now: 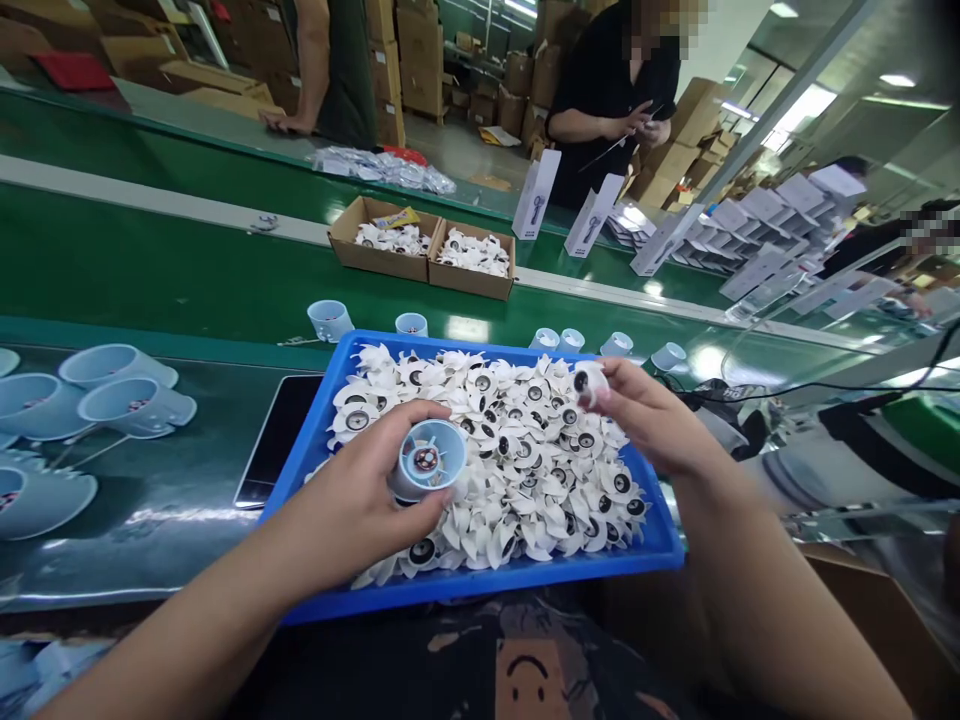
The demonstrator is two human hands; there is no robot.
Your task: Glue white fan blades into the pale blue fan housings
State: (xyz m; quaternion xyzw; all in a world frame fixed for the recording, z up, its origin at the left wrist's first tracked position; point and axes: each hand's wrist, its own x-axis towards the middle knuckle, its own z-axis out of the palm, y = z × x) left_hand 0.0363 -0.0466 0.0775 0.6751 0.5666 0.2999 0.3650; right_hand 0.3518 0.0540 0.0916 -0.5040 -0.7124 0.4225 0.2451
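The left hand (pixel 360 500) grips a pale blue fan housing (pixel 429 462), open end up, over the blue tray's (pixel 480 582) left half. The right hand (pixel 637 415) pinches one white impeller (pixel 589 382) above the far-right pile (hub down seems wise); lining it squarely over the housing's centre should seat it cleanly.

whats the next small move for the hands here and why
Probably bring the right hand across so the white fan blade in its fingertips meets the open mouth of the light-blue fan housing. The left hand holds that housing over the blue tray, mouth up, its hub showing and no blade fitted yet.
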